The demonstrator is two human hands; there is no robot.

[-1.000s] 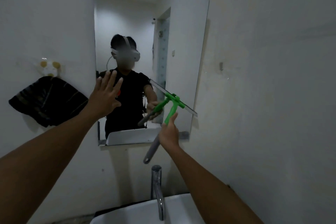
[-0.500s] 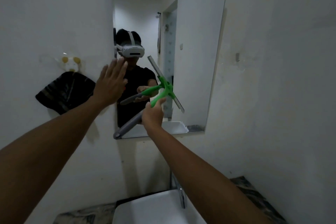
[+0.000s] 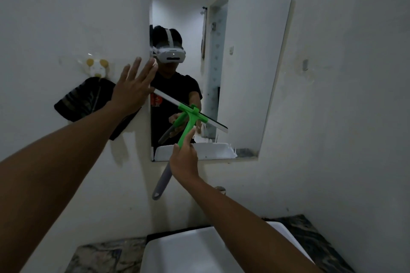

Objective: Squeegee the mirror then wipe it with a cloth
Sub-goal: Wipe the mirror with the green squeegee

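A frameless rectangular mirror hangs on the white wall. My right hand grips the squeegee by its green and grey handle. Its long blade lies against the lower part of the glass, slanting down to the right. My left hand is open, fingers spread, flat at the mirror's left edge near the blade's upper end. A dark striped cloth hangs from a wall hook to the left, partly behind my left hand. The mirror reflects a person in a headset.
A white sink basin sits below on a dark marbled counter. The tap is mostly hidden behind my right arm. A small hook is on the wall right of the mirror. A round-eared holder is above the cloth.
The squeegee blade has swung from steeply tilted to a shallower slant and sits lower on the glass. The view has shifted so the mirror appears further right. My left hand stays at the mirror's left edge.
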